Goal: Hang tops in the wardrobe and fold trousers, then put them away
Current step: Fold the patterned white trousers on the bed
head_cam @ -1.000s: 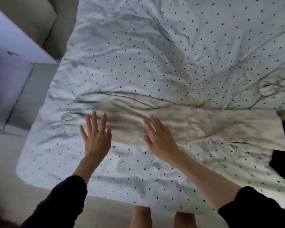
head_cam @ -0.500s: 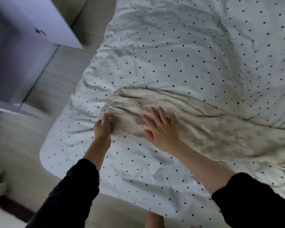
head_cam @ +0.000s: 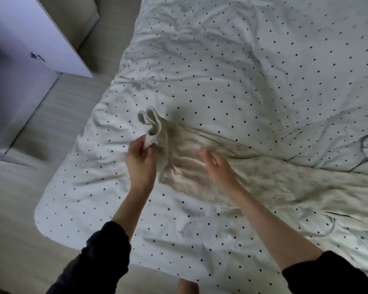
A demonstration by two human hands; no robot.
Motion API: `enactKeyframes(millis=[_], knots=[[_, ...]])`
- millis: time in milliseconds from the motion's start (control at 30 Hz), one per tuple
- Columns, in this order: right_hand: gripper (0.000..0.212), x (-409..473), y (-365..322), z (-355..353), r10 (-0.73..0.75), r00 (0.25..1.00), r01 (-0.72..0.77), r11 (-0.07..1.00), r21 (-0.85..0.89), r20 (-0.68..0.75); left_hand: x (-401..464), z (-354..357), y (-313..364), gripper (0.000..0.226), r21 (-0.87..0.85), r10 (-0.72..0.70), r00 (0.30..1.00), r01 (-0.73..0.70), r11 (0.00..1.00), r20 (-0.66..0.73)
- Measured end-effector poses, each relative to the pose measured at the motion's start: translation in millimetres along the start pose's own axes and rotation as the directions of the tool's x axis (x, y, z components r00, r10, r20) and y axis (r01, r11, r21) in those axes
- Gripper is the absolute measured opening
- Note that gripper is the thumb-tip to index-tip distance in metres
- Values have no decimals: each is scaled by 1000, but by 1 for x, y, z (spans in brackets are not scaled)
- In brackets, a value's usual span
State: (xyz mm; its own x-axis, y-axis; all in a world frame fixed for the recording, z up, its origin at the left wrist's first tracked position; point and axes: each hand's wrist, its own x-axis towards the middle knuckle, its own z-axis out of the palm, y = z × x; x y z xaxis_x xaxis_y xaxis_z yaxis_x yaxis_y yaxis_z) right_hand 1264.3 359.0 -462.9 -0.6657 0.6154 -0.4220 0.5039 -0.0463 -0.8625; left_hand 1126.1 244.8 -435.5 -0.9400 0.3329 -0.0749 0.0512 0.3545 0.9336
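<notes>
While pinching trousers point(head_cam: 200, 166): left hand point(head_cam: 141, 164).

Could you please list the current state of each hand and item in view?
Left hand: pinching the trousers' waistband end, lifting it.
Right hand: open, fingers relaxed, above the trousers.
Trousers: laid lengthwise across the bed, not yet folded, waistband bunched.
Spotted duvet: spread out, wrinkled.

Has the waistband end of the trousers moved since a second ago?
Yes. The left hand now pinches the waistband and has lifted it, bunched, off the dotted duvet, where it lay flat before.
</notes>
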Motion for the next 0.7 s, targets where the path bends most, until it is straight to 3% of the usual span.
enactKeyframes(millis=[33,100,200,233,267,300,400,467,533,600,700], knots=[[42,-6,-1,-18,85,995,-76,983,165,-47,-14,12,10,24,67,161,983,-167,984,92],[41,-18,3,-58,192,971,-116,898,423,-141,-47,42,25,33,104,360,861,-420,901,358],[43,-30,20,-95,273,931,-130,868,479,-242,-80,81,22,43,221,253,582,-620,753,773],[48,-32,27,-97,291,931,-172,883,438,-221,-85,87,16,43,266,160,511,-659,703,844],[51,-35,36,-99,290,937,-205,908,365,-197,-89,90,11,40,298,90,486,-662,688,869],[54,-38,45,-98,266,948,-214,940,267,-175,-92,91,8,35,312,83,514,-633,708,854],[50,-41,57,-81,103,987,-113,990,-79,-122,-80,76,0,29,374,166,775,-466,802,610],[47,-38,63,-68,-11,997,-7,970,-242,-73,-59,68,-8,33,499,37,883,-298,814,468],[47,-32,69,-54,-65,998,53,936,-347,-24,-36,64,-15,47,595,-183,892,-112,796,414],[48,-25,74,-43,-48,999,51,900,-433,18,-19,67,-20,59,629,-353,842,20,777,409],[48,-22,79,-36,-38,999,47,908,-416,30,-11,71,-18,32,508,-426,801,181,842,421]])
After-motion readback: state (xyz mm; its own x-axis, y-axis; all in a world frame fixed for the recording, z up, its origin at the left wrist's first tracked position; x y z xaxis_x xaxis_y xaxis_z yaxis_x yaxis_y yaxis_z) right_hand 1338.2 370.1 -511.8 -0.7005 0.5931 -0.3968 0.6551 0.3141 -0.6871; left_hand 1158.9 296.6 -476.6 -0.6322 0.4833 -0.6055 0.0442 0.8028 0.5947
